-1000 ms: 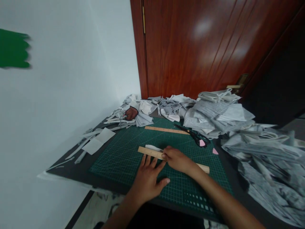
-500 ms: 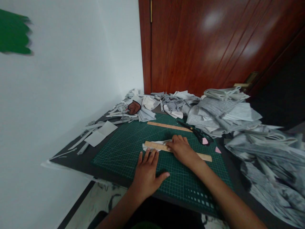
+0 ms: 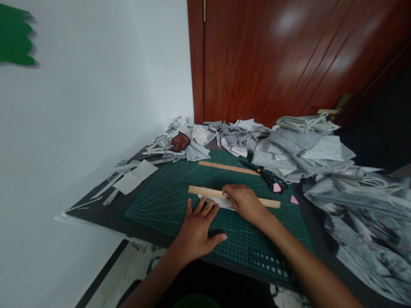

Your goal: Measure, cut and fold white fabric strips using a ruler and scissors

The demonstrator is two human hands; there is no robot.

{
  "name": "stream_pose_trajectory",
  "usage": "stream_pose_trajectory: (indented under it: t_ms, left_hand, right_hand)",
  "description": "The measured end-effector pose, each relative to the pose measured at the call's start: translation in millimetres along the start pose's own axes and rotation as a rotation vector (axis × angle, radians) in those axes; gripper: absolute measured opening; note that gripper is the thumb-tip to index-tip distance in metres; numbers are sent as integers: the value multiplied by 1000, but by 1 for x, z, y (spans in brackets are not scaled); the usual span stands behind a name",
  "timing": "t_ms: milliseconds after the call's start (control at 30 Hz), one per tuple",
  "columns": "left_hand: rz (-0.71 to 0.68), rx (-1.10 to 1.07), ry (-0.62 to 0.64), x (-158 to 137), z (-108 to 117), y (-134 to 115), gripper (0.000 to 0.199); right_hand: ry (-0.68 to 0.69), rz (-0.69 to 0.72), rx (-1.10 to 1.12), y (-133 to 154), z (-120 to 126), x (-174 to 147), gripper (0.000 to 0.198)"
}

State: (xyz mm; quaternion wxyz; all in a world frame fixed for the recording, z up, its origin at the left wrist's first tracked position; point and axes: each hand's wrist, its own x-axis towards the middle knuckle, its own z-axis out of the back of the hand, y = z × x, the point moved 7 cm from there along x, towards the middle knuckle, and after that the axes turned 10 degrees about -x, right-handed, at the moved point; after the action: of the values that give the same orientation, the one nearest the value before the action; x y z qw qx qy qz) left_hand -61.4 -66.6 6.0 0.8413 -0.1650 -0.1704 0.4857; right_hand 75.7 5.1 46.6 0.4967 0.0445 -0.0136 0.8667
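Observation:
A wooden ruler (image 3: 269, 203) lies across the green cutting mat (image 3: 160, 201), over a small piece of white cloth (image 3: 221, 201). My right hand (image 3: 242, 201) is closed on the ruler near its middle, with the thumb and fingers at its edges. Fingers spread, my left hand (image 3: 199, 229) rests on the mat, its fingertips touching the near edge of the cloth below the ruler. Part of the cloth is hidden under the ruler and my right hand.
Farther back lies a second wooden ruler (image 3: 227, 167), beside black-handled scissors (image 3: 266, 177). Pink chalk pieces (image 3: 294, 199) lie at the right. Grey cloth stacks (image 3: 305, 149) fill the right side, scraps (image 3: 199, 137) the back. A white sheet (image 3: 136, 177) lies left.
The ruler under my right hand has moved away from me and slightly left, so more of the cloth shows on its near side. My left hand stays nearly in place.

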Motion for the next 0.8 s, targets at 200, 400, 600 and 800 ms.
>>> stream_pose_trajectory:
  t_ms: [200,400,600,800]
  left_hand:
    - [18,-6,-42,-1,1,-1,73]
    - [60,48,-139,-1,2,5,72]
    - [158,91,-359,-4,3,24,70]
    - [111,126,-403,-3,-1,24,79]
  right_hand:
    - [75,-81,-7,-1,-13,-3,26]
    - [118,-44,-34,-8,-5,-7,23]
    - [125,34,-11,-8,-1,-9,23]
    - [119,104,39,-9,1,-11,16]
